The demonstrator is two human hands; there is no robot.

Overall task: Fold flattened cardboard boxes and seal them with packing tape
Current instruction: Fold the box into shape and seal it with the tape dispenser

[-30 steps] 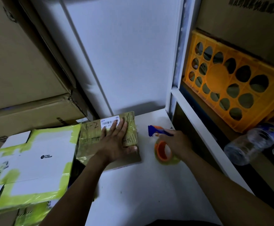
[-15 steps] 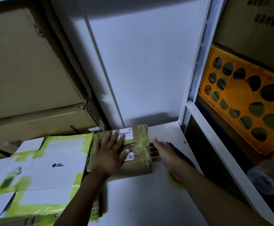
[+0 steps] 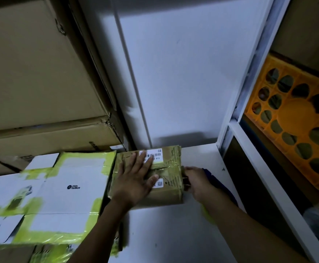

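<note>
On table (image 3: 173, 236), left hand (image 3: 136, 180) flat on box (image 3: 171, 194), right hand (image 3: 196, 182) touching edge

A small box (image 3: 166, 194) sits on the surface (image 3: 173, 234) in front of me, pushed back near the wall panel (image 3: 183, 73). My left hand (image 3: 136, 179) lies flat on its top. My right hand (image 3: 196, 181) grips its right edge. A tape dispenser (image 3: 217, 178) lies just right of that hand, partly hidden by the wrist. A stack of flattened boxes (image 3: 60, 196) touches the box's left side, with large cartons (image 3: 31, 73) piled behind it. To the right, a shelf (image 3: 259, 54) holds a crate (image 3: 297, 120).
</note>
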